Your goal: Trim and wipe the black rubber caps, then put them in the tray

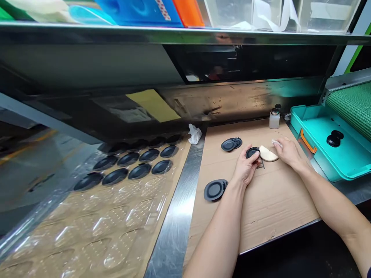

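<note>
My left hand [245, 166] is closed around a small round black part [253, 152] that looks like a lid, held above the cardboard sheet [278, 204]. To its right, my right hand [290, 152] pinches a crumpled white wipe [276, 143]. Between the two hands a pale round pad [268, 153] rests on the cardboard, partly hidden by the left hand. Several overlapping black discs [228, 144] lie beyond the left hand. More black discs [213, 190] are stacked beside my left forearm, which covers part of them.
A clear plastic tray [127, 216] on the left holds several black discs in its far rows. A small bottle [274, 119] stands at the back. The teal bin [352, 154] at right contains black round parts [333, 140]. Overhead runs a metal shelf edge [185, 34].
</note>
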Motion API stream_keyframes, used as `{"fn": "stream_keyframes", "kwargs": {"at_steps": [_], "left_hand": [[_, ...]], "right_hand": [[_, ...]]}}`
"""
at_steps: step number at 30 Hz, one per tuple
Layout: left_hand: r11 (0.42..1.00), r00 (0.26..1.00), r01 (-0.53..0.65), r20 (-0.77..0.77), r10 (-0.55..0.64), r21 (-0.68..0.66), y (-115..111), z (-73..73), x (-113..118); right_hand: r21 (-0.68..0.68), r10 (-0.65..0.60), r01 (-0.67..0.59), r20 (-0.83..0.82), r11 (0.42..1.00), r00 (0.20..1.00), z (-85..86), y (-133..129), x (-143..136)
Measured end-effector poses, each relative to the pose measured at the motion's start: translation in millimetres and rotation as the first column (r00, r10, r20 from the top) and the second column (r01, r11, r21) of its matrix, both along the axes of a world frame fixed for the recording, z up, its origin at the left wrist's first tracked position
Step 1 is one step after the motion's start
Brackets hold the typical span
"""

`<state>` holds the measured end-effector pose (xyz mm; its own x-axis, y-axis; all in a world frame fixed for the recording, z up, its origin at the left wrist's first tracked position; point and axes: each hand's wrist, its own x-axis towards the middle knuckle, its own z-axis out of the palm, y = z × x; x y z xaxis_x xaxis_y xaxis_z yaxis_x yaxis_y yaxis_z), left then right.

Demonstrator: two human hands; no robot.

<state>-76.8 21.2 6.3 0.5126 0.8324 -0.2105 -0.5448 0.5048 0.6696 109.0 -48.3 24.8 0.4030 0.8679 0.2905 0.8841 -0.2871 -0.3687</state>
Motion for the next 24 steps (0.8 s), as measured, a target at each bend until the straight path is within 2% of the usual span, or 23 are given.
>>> {"fn": "stream_keyframes", "kwargs": {"at_steps": [2, 4, 7, 10, 14, 17, 20, 24], "left_hand": [[1.000, 1.000, 0.005, -0.005, -0.005, 0.017, -1, -1.2, 0], [0.999, 0.999, 0.046, 0.009, -0.046, 0.019, 0, -1.3, -1], [0.994, 0.994, 0.103, 0.041, -0.102, -0.035, 3, 0.4, -2], [0.989, 0.994, 0.096, 0.068, -0.089, -0.115, 5, 4.0, -3], [0.973, 0.982, 0.124, 0.167, -0.091, -0.196, 6, 13.1, -6], [0.933, 0.939, 0.232, 0.312, -0.141, -0.276, 6, 21.6, -10], [0.891, 0.897, 0.314, 0.410, -0.165, -0.328, 6, 27.5, -14], [0.876, 0.882, 0.334, 0.442, -0.161, -0.348, 8, 28.5, -15]], "right_hand": [[0.149, 0.042, -0.035, -0.042, 0.988, 0.998, -1.4, 5, 0], [0.263, 0.025, -0.004, -0.076, 0.965, 0.997, 5.1, 15, 6], [0.304, -0.059, 0.068, -0.037, 0.950, 0.998, 31.1, 43, 26], [0.215, -0.141, 0.116, 0.103, 0.970, 0.985, 67.0, 80, 52], [-0.052, -0.084, 0.097, 0.221, 0.994, 0.972, 102.2, 121, 78], [-0.231, -0.005, 0.068, 0.263, 0.971, 0.965, 114.0, 135, 91], [-0.241, 0.041, 0.033, 0.297, 0.970, 0.954, 118.7, 139, 101], [-0.245, 0.047, 0.027, 0.292, 0.969, 0.955, 119.4, 137, 107]]}}
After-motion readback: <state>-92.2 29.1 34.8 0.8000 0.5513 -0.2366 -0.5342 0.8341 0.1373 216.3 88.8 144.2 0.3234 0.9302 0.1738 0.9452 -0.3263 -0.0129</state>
